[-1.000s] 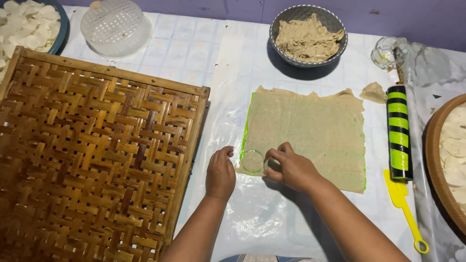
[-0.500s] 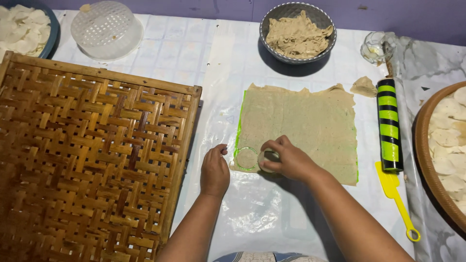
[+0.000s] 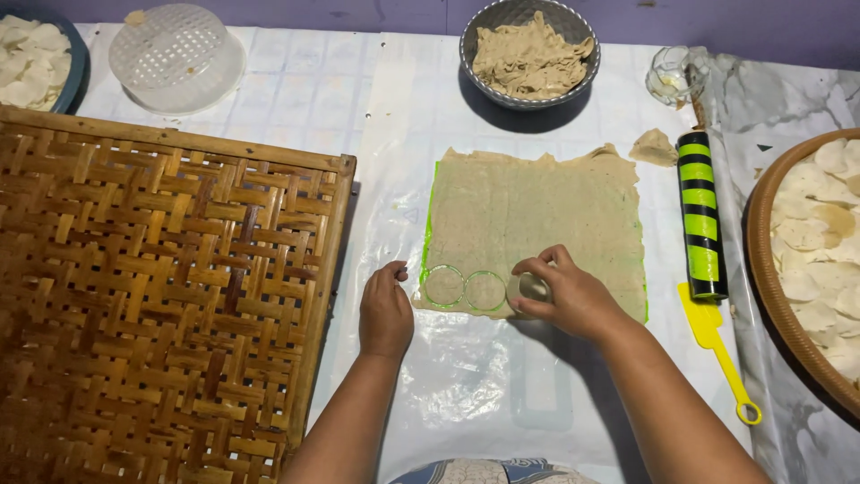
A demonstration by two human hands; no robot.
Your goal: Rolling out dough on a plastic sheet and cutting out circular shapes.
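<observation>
A thin beige dough sheet (image 3: pixel 537 224) lies on a green mat in the middle of the plastic-covered table (image 3: pixel 466 376). Two cut circles (image 3: pixel 466 289) show along its near edge. My right hand (image 3: pixel 564 296) presses a small round cutter (image 3: pixel 530 287) into the dough just right of those circles. My left hand (image 3: pixel 385 309) rests with curled fingers on the plastic beside the sheet's near left corner, holding nothing.
A large woven bamboo tray (image 3: pixel 161 296) fills the left. A green-and-black rolling pin (image 3: pixel 700 215) and a yellow scraper (image 3: pixel 717 354) lie right of the dough. A bowl of dough scraps (image 3: pixel 528 54), a clear lid (image 3: pixel 175 58), a small glass (image 3: pixel 672 76) and trays of cut rounds (image 3: pixel 815 242) surround them.
My right hand has moved the cutter to the right along the dough's near edge, leaving a second cut circle. My left hand has stayed near the corner.
</observation>
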